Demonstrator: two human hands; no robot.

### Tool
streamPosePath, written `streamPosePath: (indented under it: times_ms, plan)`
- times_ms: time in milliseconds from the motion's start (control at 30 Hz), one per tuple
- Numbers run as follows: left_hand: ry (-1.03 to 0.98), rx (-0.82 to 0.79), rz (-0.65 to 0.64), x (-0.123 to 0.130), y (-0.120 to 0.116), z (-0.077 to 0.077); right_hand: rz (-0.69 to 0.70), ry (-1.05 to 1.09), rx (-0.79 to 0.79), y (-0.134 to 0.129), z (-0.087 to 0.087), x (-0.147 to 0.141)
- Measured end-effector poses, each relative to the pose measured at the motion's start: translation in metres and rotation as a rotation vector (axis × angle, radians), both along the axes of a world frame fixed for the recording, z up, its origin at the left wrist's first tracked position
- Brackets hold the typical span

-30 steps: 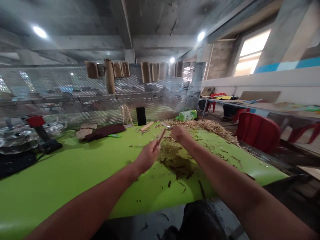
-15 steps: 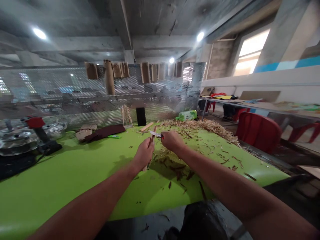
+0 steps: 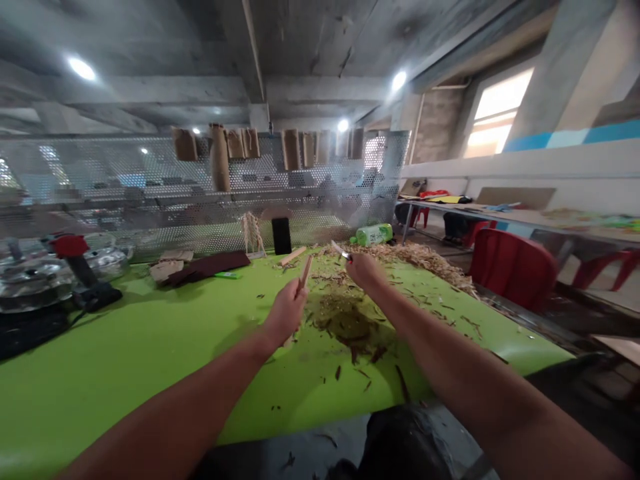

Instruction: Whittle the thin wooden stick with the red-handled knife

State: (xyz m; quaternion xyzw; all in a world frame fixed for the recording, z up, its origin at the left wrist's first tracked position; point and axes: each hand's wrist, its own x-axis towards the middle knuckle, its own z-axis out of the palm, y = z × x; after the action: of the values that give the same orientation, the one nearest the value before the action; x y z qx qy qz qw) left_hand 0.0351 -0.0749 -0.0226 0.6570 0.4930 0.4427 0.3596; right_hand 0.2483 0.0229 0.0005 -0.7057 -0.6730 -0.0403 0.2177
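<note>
Near the middle of the green table (image 3: 165,333), my left hand (image 3: 287,308) is closed around a thin wooden stick (image 3: 305,269), whose upper end points up and away. My right hand (image 3: 367,270) grips a knife (image 3: 341,251) by its handle, with the blade pointing up and to the left. The blade is apart from the stick, to its right. Dark and pale shavings (image 3: 357,327) lie on the table below and between my hands. Another pale wooden piece (image 3: 293,255) lies just beyond the stick.
A perforated metal screen (image 3: 320,200) stands behind the table. Near it are a black upright object (image 3: 281,236), a green bottle (image 3: 375,234) and a heap of shavings (image 3: 425,257). Brown sheets (image 3: 210,265) and metal pots (image 3: 35,283) are left; a red chair (image 3: 513,267) stands right.
My right hand and the knife have moved right, and the blade has come away from the stick. My left hand keeps its hold on the stick, nearly in the same place.
</note>
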Motion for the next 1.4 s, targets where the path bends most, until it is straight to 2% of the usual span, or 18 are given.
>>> streamPosePath:
  times_ms: [133,300,433,567,667,733,867,967,1067,1167,1400]
  plan:
    - [-0.009,-0.009,0.02,-0.007,0.01,-0.002,0.196,-0.07,0.032,-0.02,-0.004,-0.039]
    - [0.051,0.103,0.024,-0.005,0.012,-0.004,0.25,-0.136,0.032,-0.027,-0.009,-0.057]
    - [0.083,0.1,0.009,-0.001,0.003,-0.002,0.181,-0.099,-0.002,-0.012,-0.006,-0.04]
    - [0.023,0.076,-0.14,0.004,-0.01,0.002,-0.013,0.026,-0.132,0.01,-0.001,-0.001]
    - [-0.109,-0.03,-0.19,0.002,-0.01,0.004,-0.079,0.123,-0.053,0.019,-0.003,0.015]
    - [-0.174,-0.073,-0.175,-0.002,-0.006,0.004,-0.024,0.216,0.005,0.019,-0.007,0.01]
    - [-0.253,-0.123,-0.167,-0.007,0.001,0.002,0.254,0.356,0.066,0.007,-0.013,-0.022]
    - [-0.33,-0.154,-0.163,-0.008,0.004,0.002,0.347,0.255,0.088,-0.008,-0.013,-0.041]
    - [-0.424,-0.191,-0.166,-0.007,0.004,0.006,0.333,0.038,0.055,-0.022,-0.011,-0.051]
    - [-0.463,-0.209,-0.23,-0.007,0.004,0.008,0.324,-0.112,0.018,-0.033,-0.009,-0.058]
    - [-0.498,-0.256,-0.277,-0.008,0.008,0.006,0.296,-0.217,-0.021,-0.044,-0.006,-0.067]
